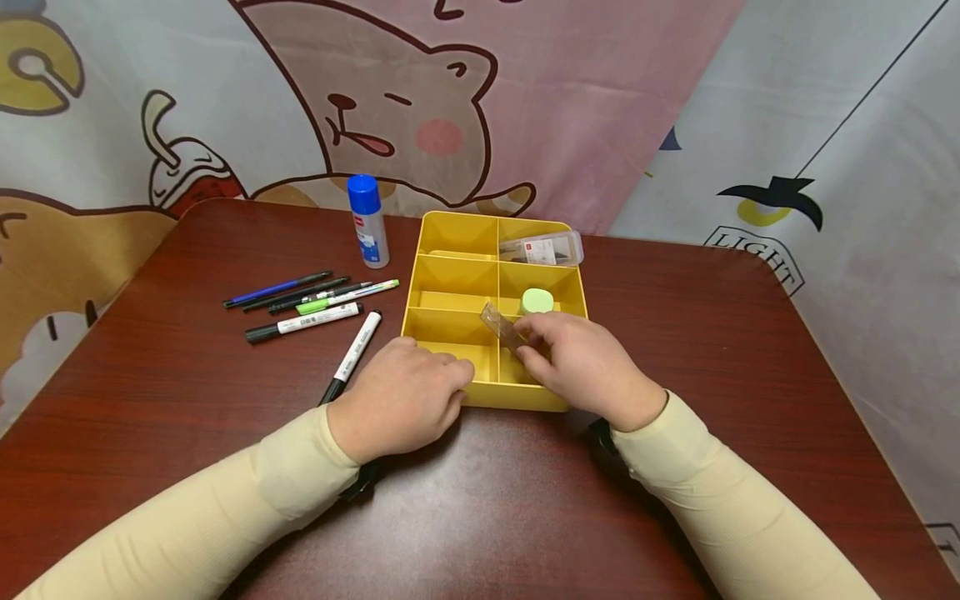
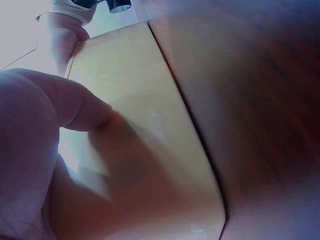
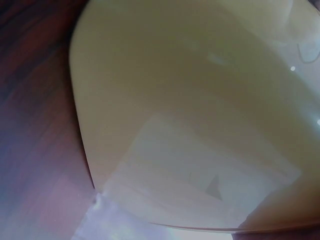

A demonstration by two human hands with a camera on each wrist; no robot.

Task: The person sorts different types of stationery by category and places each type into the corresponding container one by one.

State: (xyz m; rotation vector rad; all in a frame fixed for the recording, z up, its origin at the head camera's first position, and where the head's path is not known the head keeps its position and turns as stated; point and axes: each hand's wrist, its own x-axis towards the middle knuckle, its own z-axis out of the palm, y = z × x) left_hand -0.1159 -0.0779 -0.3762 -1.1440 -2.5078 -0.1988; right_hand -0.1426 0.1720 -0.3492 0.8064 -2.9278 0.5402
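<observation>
A yellow divided storage box (image 1: pixel 531 397) with several compartments sits on the table in the head view. My left hand (image 1: pixel 408 400) grips its front wall near the left corner; in the left wrist view the thumb (image 2: pixel 82 107) presses the outside of that wall. Between thumb and fingers, my right hand (image 1: pixel 592 362) pinches a short see-through strip (image 1: pixel 501 325), possibly a small ruler, tilted over the front divider. A pale green-topped item (image 1: pixel 537 301) is in the middle right compartment. A clear case with a white label (image 1: pixel 551 250) leans in the back right one.
Left of the box stands a blue-capped glue stick (image 1: pixel 368 225). Several pens (image 1: pixel 300 292) lie beside it, with a white marker (image 1: pixel 303 323) in front and another white marker (image 1: pixel 356 350) close to my left hand. Behind the table (image 1: pixel 675 292) hangs a printed cloth (image 1: pixel 600 108).
</observation>
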